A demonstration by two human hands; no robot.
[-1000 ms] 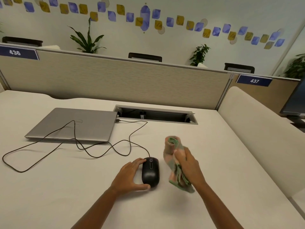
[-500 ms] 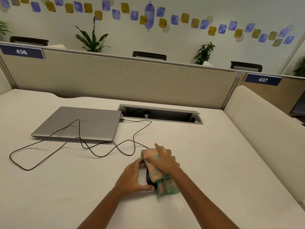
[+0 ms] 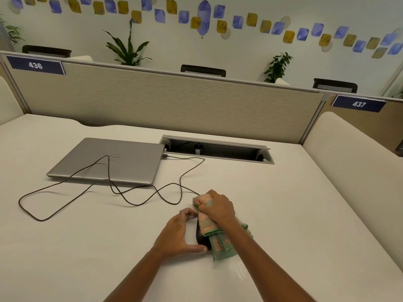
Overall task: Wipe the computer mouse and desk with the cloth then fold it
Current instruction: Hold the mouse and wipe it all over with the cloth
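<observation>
**Right hand (image 3: 218, 207) wiping the mouse (image 3: 200, 237)**

Your right hand was curled tight round the bunched cloth (image 3: 219, 241), pressing it on the mouse's top near the front end. Your left hand (image 3: 176, 234) held the mouse from its left side on the desk (image 3: 87, 247), thumb at the rear and fingers curved round the front. You were, as I judge it, on the first step. Next, the cloth needed drawing back along the body, then across the desk. Half a second before, your right fingers lay flatter; a second before, the cloth hung clear beside the mouse.
</observation>
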